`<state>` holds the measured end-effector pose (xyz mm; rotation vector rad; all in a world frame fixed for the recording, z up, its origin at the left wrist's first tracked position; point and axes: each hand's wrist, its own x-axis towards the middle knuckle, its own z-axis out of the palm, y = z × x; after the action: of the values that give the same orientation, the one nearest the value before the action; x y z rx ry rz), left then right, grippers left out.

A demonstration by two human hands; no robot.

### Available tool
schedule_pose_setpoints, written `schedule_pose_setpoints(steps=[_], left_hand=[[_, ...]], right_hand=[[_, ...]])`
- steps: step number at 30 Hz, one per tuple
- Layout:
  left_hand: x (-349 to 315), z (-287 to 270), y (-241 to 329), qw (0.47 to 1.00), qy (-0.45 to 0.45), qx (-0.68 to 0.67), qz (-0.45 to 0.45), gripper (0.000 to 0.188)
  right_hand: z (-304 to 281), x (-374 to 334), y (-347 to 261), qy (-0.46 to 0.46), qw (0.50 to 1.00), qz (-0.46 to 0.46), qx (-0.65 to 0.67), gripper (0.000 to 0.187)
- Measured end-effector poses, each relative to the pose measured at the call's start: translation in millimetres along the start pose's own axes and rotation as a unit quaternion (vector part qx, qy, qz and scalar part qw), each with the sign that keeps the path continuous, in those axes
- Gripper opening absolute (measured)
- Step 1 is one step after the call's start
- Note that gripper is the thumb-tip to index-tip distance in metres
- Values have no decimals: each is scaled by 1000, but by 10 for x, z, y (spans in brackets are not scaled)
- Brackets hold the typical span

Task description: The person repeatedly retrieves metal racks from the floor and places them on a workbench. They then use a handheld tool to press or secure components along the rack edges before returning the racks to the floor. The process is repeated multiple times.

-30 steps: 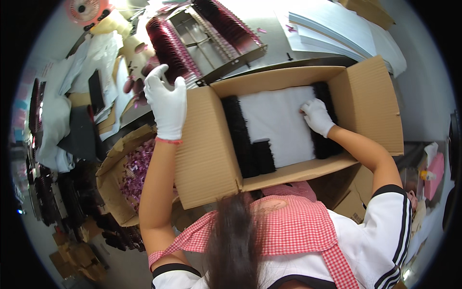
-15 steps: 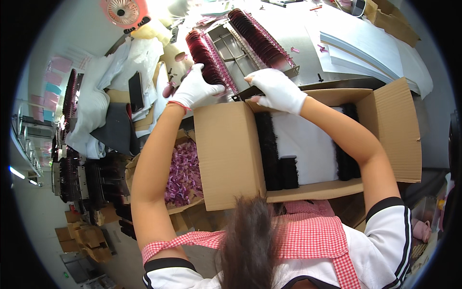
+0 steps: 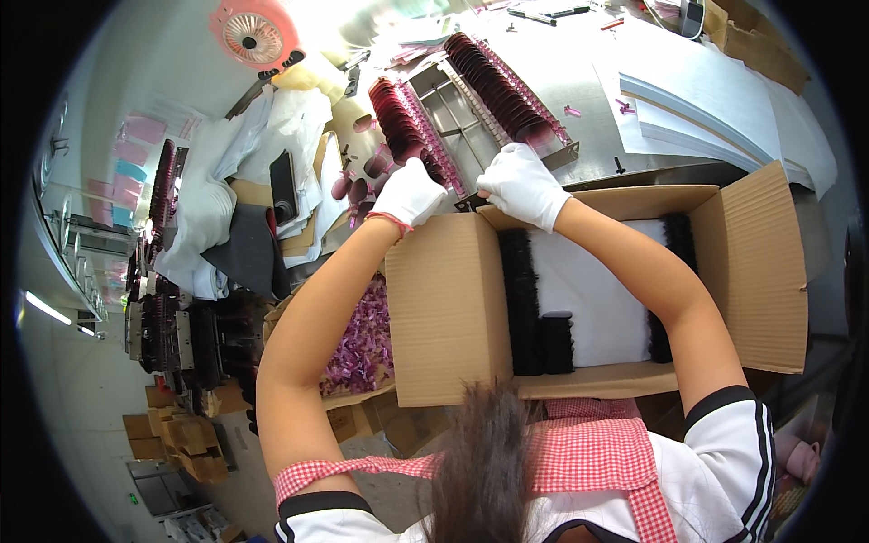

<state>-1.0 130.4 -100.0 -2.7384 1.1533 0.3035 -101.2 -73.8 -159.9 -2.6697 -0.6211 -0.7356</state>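
Note:
A metal rack (image 3: 450,118) lies on the table, with dark red, lens-like discs on pink clear clips along both sides. At the near end of its left row (image 3: 396,118), my left hand (image 3: 412,195), in a white glove, has its fingers curled together. My right hand (image 3: 523,185), also gloved, is closed at the rack's near end, beside the right row (image 3: 489,77). What either hand pinches is hidden. Several loose discs (image 3: 373,166) with pink clips lie left of my left hand.
Below my hands stands an open carton (image 3: 448,308) holding a white sheet (image 3: 597,281) and black fuzzy strips. A box of pink clips (image 3: 362,348) sits left of it. A phone (image 3: 283,185), paper stacks (image 3: 697,118) and a pink fan (image 3: 255,41) are around.
My left hand has gone from spread fingers to curled ones and moved closer to my right hand. My right fingers have curled in. More loose discs show left of the rack. The view has shifted.

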Motion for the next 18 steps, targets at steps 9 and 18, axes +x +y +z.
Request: schedule_pose_setpoints(steps=[9, 18], left_hand=[[15, -269, 162, 982, 30, -1, -188, 30], [-618, -506, 499, 980, 66, -188, -16, 37]], right_hand=[[-45, -18, -2, -35, 999, 28, 1, 13], [-393, 154, -788, 149, 950, 104, 255, 105]])
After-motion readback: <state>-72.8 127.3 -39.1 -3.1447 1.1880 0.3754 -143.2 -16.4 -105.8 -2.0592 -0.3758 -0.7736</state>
